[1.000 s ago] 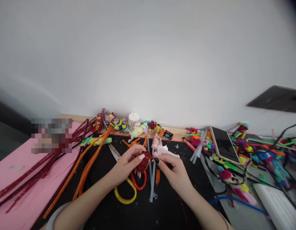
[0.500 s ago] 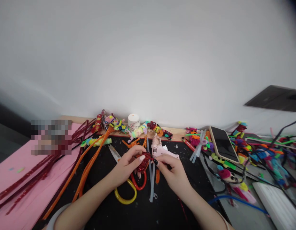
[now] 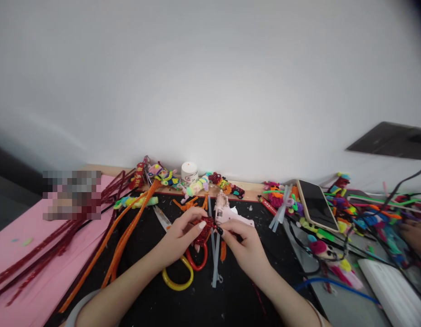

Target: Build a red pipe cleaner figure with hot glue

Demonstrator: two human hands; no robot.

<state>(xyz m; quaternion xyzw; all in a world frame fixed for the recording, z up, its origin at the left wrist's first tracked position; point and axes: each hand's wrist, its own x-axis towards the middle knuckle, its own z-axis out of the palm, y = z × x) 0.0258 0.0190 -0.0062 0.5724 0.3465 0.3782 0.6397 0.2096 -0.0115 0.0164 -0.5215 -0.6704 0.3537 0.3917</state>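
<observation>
My left hand (image 3: 185,231) is closed around a small piece of red glittery pipe cleaner (image 3: 201,237), its thumb resting on top. My right hand (image 3: 245,243) pinches the right end of the same piece between thumb and fingertips, where a small dark spot shows. Much of the piece is hidden by fingers. Beneath my left hand lie scissors (image 3: 178,287) with one yellow and one red handle. A pale pink glue gun (image 3: 231,215) lies just behind my right hand. Clear glue sticks (image 3: 215,265) lie below, between the hands.
Red tinsel stems (image 3: 33,254) lie on a pink surface at left, orange stems (image 3: 123,243) nearby. Small pipe-cleaner figures (image 3: 162,175) and a white paper cup (image 3: 189,172) line the wall. A phone (image 3: 318,204), white power strip (image 3: 393,288) and another person's hand (image 3: 417,236) are at right.
Another person's hand has come into view at the right edge. My own hands keep nearly the same hold on the red piece, and the view has shifted very slightly.
</observation>
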